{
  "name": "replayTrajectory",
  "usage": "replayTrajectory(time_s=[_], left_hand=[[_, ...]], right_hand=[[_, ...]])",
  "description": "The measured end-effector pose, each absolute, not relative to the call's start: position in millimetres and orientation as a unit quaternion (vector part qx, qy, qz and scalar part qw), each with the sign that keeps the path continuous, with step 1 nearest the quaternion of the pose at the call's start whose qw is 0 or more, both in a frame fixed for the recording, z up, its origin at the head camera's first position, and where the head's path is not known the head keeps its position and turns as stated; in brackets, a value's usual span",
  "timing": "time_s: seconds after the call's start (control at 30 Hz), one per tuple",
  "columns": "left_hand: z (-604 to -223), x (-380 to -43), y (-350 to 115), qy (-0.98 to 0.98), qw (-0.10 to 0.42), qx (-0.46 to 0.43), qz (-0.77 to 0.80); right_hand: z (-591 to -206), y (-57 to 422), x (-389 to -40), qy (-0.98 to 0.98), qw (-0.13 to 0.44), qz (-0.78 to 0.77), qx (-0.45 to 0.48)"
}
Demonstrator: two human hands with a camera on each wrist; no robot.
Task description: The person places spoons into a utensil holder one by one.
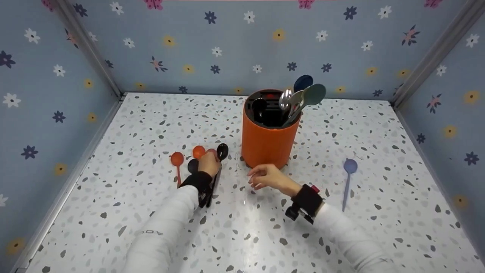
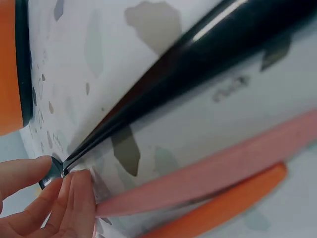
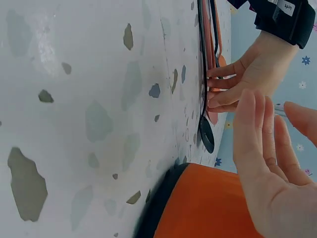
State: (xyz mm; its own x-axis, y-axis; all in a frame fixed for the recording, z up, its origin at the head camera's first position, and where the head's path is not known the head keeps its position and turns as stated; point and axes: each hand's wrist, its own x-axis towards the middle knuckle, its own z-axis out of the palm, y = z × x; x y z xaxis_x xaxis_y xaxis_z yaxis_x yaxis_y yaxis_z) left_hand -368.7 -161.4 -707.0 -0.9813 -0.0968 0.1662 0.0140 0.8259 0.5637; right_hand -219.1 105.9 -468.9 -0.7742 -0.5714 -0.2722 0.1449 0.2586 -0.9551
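A black spoon (image 1: 222, 151) lies left of the orange utensil holder (image 1: 269, 148). My left hand (image 1: 209, 163) pinches it near the neck, thumb on one side and fingers on the other; its handle (image 2: 173, 79) runs along the tabletop. Beside it are a pink utensil, whose handle (image 2: 213, 171) passes by my fingers, an orange spoon (image 1: 199, 152), a dark spoon (image 1: 193, 165) and a red-orange spoon (image 1: 177, 159). In front of the holder hovers my right hand (image 1: 267, 177), holding nothing, its fingers loosely bent and the thumb apart in the right wrist view.
Inside the holder stand several utensils, including a grey-green spoon (image 1: 314, 94), a dark blue one (image 1: 303, 82) and a metal spoon (image 1: 285, 99). A purple spoon (image 1: 350, 166) lies at the right. Flowered panels (image 1: 227, 49) wall in the speckled table (image 1: 242, 242) at the back and sides.
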Motion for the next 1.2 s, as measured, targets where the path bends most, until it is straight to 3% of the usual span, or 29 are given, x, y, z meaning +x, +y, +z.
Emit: replayTrajectory(time_s=[0.1,0.23,0.33,0.5,0.6,0.63,0.73,0.83,0.93,1.0,1.07,1.2], left_hand=[[-760,-398,-171,-0.956,0.085,0.024,-0.28],[-785,-410,-176,-0.96,0.077,0.027,-0.268],[-771,-401,-174,-0.959,0.068,0.027,-0.272],[-708,-362,-159,-0.945,0.058,0.027,-0.321],[-673,-342,-150,-0.933,0.016,0.04,-0.357],[-672,-339,-148,-0.927,0.03,0.034,-0.372],[-691,-350,-148,-0.916,-0.007,0.064,-0.396],[-750,-380,-152,-0.894,-0.017,0.08,-0.439],[-766,-389,-150,-0.839,-0.102,0.121,-0.521],[-756,-384,-145,-0.789,-0.146,0.147,-0.578],[-719,-365,-137,-0.748,-0.175,0.174,-0.616],[-678,-343,-126,-0.703,-0.19,0.185,-0.66]], right_hand=[[-475,102,-218,0.738,0.31,-0.583,-0.142],[-486,96,-219,0.735,0.323,-0.583,-0.126],[-492,91,-220,0.734,0.33,-0.582,-0.115],[-499,84,-219,0.74,0.334,-0.574,-0.111],[-501,80,-219,0.738,0.337,-0.574,-0.11],[-501,79,-219,0.737,0.338,-0.575,-0.11],[-503,77,-219,0.729,0.345,-0.58,-0.112],[-505,77,-219,0.722,0.353,-0.583,-0.116],[-507,77,-219,0.717,0.359,-0.585,-0.119],[-507,77,-219,0.714,0.362,-0.588,-0.118],[-507,76,-219,0.709,0.365,-0.591,-0.121],[-508,76,-218,0.699,0.368,-0.599,-0.128]])
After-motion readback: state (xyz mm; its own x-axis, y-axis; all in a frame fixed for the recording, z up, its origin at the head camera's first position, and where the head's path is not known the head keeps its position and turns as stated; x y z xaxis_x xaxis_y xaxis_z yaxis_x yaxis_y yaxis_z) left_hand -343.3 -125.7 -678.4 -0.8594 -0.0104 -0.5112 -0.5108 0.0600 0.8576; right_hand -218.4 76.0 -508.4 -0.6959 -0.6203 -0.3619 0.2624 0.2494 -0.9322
